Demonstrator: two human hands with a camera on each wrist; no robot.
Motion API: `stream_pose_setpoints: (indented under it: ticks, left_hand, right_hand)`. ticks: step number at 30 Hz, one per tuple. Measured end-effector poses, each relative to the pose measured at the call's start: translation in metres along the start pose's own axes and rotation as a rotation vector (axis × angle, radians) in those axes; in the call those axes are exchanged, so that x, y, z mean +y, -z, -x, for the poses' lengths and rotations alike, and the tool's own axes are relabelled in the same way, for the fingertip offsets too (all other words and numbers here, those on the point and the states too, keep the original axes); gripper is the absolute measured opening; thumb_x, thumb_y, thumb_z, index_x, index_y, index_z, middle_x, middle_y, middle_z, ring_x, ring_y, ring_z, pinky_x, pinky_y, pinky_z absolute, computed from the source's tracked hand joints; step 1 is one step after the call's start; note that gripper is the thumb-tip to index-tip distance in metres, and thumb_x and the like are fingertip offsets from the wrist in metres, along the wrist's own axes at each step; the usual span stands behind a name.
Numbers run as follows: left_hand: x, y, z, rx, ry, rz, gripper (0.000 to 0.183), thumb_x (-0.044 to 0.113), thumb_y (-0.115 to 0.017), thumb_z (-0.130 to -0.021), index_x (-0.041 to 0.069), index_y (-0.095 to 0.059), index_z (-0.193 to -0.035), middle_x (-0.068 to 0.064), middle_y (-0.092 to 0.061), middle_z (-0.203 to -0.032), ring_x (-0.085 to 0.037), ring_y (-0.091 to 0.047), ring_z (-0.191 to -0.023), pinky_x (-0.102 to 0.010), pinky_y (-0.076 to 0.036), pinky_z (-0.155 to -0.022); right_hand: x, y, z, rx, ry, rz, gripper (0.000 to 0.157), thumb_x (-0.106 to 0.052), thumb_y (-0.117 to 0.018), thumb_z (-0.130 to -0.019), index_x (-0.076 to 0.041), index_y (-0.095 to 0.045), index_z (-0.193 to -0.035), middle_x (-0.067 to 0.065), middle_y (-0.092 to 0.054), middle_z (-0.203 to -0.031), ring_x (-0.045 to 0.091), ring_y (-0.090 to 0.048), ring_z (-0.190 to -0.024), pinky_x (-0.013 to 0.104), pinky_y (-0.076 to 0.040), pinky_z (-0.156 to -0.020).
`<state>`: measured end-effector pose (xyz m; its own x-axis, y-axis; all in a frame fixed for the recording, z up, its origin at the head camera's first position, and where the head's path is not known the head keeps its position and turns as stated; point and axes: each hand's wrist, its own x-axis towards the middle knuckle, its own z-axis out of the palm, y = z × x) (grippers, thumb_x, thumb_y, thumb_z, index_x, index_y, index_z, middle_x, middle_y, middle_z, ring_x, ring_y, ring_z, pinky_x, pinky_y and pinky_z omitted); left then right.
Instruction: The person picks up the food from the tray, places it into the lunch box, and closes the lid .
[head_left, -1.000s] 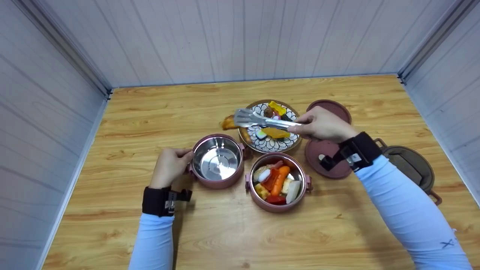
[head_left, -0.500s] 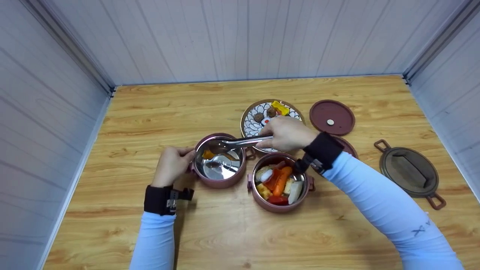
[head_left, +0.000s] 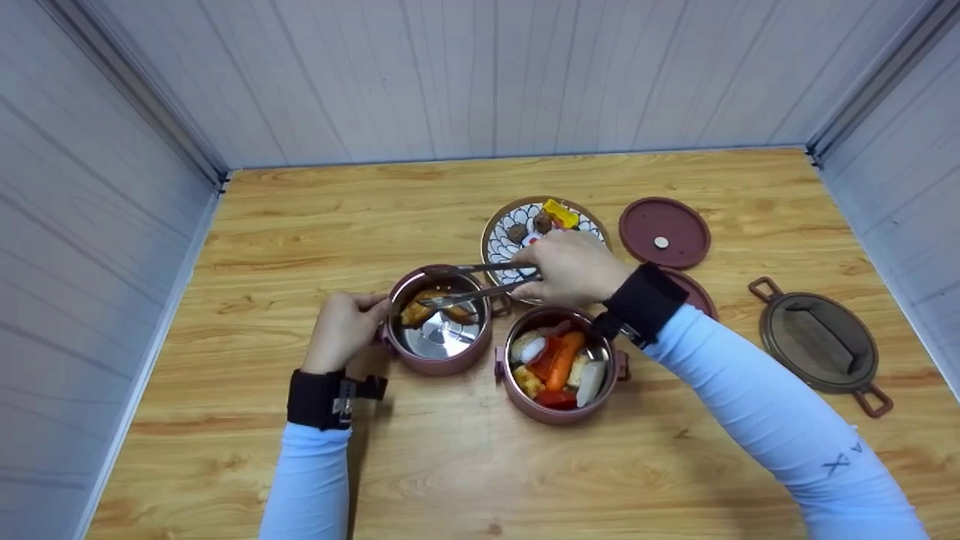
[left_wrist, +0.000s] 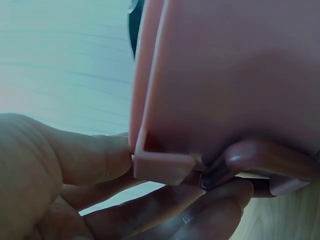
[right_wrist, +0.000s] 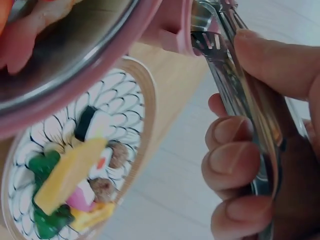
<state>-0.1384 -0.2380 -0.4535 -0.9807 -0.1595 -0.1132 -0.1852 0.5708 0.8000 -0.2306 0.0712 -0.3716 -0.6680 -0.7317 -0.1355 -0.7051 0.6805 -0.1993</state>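
Note:
My left hand (head_left: 343, 330) holds the pink steel-lined pot (head_left: 439, 367) at its left side. In the left wrist view the thumb is at the rim and the fingers curl under the clasp (left_wrist: 165, 167) and by the handle (left_wrist: 270, 155). My right hand (head_left: 581, 266) grips metal tongs (head_left: 480, 267), fingers wrapped round them in the right wrist view. The tongs' arms stand spread, their tips inside this pot. Golden-brown food pieces (head_left: 414, 313) lie at the pot's bottom, partly behind the lower tong arm.
A second pink pot (head_left: 559, 414), filled with mixed food pieces, stands to the right. Behind it is a patterned plate (head_left: 499, 255) with more food, partly covered by my right hand. Two maroon round lids (head_left: 664, 217) and a dark lid with loop handles (head_left: 817, 341) lie at right.
The tongs went from over the plate's left edge into the left pot, carrying a brown piece. Their arms have since spread, and the piece lies in the pot. My left hand stayed put.

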Motion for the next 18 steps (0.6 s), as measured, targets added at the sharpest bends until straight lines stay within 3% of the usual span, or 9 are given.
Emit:
stream_pose_setpoints:
  ticks: [8, 14, 18]
  left_hand:
    - [0.001, 0.001, 0.001, -0.002, 0.019, 0.011, 0.023, 0.012, -0.064, -0.097, -0.001, -0.073, -0.113, -0.015, -0.072, -0.085, -0.016, -0.063, -0.060, -0.025, -0.052, -0.055]
    - [0.001, 0.001, 0.001, 0.007, 0.008, 0.003, 0.023, 0.012, -0.064, -0.096, -0.001, -0.073, -0.113, -0.016, -0.072, -0.090, -0.017, -0.064, -0.065, -0.025, -0.051, -0.057]
    - [0.001, 0.002, 0.002, 0.013, 0.006, -0.001, 0.022, 0.012, -0.065, -0.096, -0.001, -0.074, -0.112, -0.016, -0.073, -0.091, -0.017, -0.064, -0.066, -0.024, -0.050, -0.057]
  right_hand:
    - [-0.011, 0.000, 0.009, -0.030, 0.003, 0.093, 0.045, -0.045, -0.074, -0.087, -0.017, -0.071, -0.122, 0.005, -0.072, -0.106, 0.026, -0.068, -0.091, 0.048, -0.052, -0.072]
    - [-0.019, -0.014, 0.005, 0.106, 0.074, 0.197, 0.025, -0.036, -0.077, -0.086, -0.015, -0.071, -0.097, 0.003, -0.068, -0.081, 0.025, -0.066, -0.072, 0.047, -0.050, -0.055]
    - [-0.022, -0.019, 0.004, 0.182, 0.103, 0.241, 0.022, -0.034, -0.078, -0.086, -0.015, -0.069, -0.090, 0.002, -0.066, -0.076, 0.024, -0.064, -0.067, 0.046, -0.047, -0.051]
